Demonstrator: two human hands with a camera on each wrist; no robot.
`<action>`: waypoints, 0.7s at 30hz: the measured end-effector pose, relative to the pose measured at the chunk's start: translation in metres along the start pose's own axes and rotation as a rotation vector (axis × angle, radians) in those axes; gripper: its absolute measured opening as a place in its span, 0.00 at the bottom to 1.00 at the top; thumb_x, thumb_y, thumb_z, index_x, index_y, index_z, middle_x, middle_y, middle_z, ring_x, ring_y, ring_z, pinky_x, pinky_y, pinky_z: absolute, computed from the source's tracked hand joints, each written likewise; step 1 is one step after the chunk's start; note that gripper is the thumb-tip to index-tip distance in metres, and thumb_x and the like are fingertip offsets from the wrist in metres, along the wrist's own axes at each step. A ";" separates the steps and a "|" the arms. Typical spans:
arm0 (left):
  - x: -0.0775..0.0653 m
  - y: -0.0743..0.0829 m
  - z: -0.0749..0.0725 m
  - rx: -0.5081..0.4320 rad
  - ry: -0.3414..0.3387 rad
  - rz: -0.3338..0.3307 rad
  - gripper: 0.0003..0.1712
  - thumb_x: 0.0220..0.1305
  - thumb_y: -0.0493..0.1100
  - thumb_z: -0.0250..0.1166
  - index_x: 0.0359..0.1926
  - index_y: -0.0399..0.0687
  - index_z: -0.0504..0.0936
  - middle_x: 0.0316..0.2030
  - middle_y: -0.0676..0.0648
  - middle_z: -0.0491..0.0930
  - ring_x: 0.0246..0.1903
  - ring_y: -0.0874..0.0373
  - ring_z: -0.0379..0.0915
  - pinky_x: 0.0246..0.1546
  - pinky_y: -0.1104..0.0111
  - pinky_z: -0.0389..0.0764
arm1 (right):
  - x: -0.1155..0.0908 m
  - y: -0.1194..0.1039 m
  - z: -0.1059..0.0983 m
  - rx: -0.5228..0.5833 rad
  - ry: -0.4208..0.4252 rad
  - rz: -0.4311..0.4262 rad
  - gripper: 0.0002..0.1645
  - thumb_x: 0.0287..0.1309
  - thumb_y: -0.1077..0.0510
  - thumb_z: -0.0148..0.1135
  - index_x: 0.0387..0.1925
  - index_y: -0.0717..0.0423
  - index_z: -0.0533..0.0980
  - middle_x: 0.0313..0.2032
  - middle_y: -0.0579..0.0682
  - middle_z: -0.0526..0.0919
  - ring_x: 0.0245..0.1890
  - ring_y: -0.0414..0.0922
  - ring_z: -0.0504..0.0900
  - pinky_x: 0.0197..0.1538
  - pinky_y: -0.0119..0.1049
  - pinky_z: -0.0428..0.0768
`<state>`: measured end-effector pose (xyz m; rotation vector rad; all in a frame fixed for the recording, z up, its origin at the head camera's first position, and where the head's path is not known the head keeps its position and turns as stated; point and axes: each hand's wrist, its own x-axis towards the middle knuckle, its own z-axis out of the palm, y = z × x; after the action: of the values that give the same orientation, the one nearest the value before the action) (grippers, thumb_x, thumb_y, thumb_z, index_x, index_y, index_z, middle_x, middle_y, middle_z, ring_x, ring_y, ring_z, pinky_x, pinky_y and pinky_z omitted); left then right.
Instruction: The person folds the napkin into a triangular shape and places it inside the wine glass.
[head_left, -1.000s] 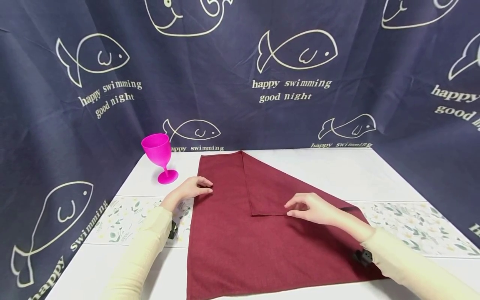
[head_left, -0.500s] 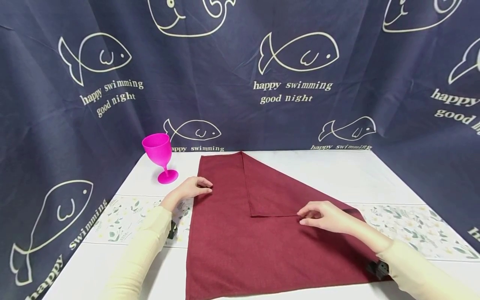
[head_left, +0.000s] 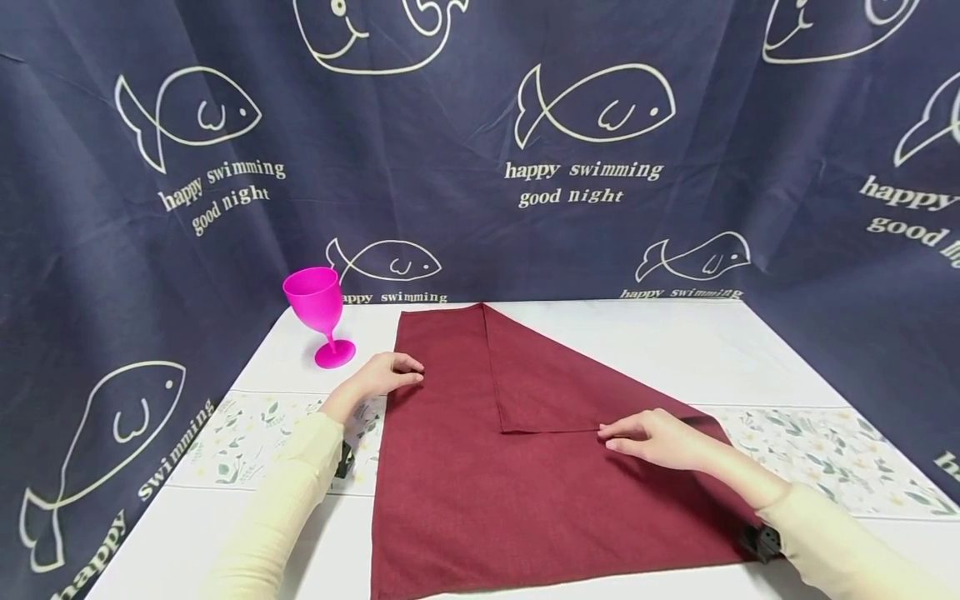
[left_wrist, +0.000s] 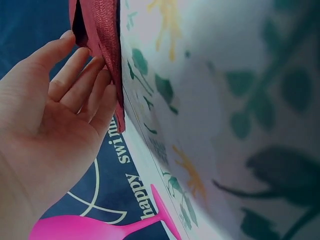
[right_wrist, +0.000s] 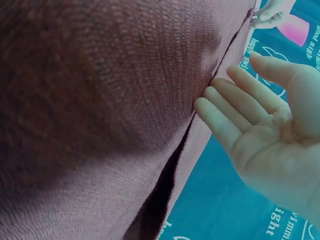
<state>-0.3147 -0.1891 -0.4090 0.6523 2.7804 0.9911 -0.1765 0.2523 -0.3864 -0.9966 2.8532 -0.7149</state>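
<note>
A dark red cloth [head_left: 465,508] lies spread on the table, its far right corner folded over into a triangular flap [head_left: 536,375]. On the cloth's left edge rests my left hand [head_left: 382,375], its fingers loosely bent; in the left wrist view this hand [left_wrist: 60,110] has its fingertips against the hemmed cloth [left_wrist: 105,30]. My right hand [head_left: 660,442] is at the flap's near edge, fingertips touching it. The right wrist view shows that hand [right_wrist: 270,120] with its fingers extended, thumb apart and nothing gripped, beside the cloth [right_wrist: 100,90].
A magenta goblet [head_left: 315,304] stands upright at the back left of the white table [head_left: 660,333], left of the cloth. A floral strip [head_left: 832,454] crosses the table. Behind and at both sides hangs a dark blue curtain [head_left: 465,167] with fish drawings.
My right hand has slid to the right and slightly nearer along the flap's edge, and the fold under that arm looks flatter. The left hand has stayed in place.
</note>
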 end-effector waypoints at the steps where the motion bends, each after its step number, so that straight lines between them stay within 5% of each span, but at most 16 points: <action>1: 0.000 0.000 0.000 0.007 0.002 0.008 0.15 0.59 0.44 0.64 0.45 0.42 0.83 0.41 0.44 0.84 0.43 0.54 0.76 0.51 0.59 0.74 | 0.000 0.000 0.000 -0.002 0.002 0.001 0.15 0.59 0.51 0.60 0.44 0.54 0.83 0.45 0.51 0.85 0.49 0.51 0.82 0.49 0.38 0.79; 13: 0.002 0.000 0.000 0.053 0.044 0.031 0.12 0.62 0.43 0.62 0.41 0.41 0.84 0.38 0.45 0.85 0.41 0.54 0.76 0.51 0.58 0.74 | 0.003 0.008 -0.002 -0.017 -0.005 0.037 0.17 0.61 0.51 0.59 0.46 0.54 0.82 0.46 0.50 0.85 0.51 0.53 0.80 0.50 0.42 0.79; 21: 0.004 -0.001 -0.001 0.082 0.067 0.014 0.11 0.63 0.44 0.61 0.30 0.44 0.85 0.21 0.51 0.79 0.29 0.61 0.67 0.39 0.67 0.68 | 0.012 0.021 -0.004 -0.040 0.016 0.042 0.16 0.60 0.53 0.60 0.46 0.57 0.82 0.45 0.51 0.85 0.51 0.54 0.80 0.51 0.44 0.78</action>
<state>-0.3188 -0.1883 -0.4088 0.6620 2.8919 0.9218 -0.1987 0.2615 -0.3902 -0.9365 2.9045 -0.6680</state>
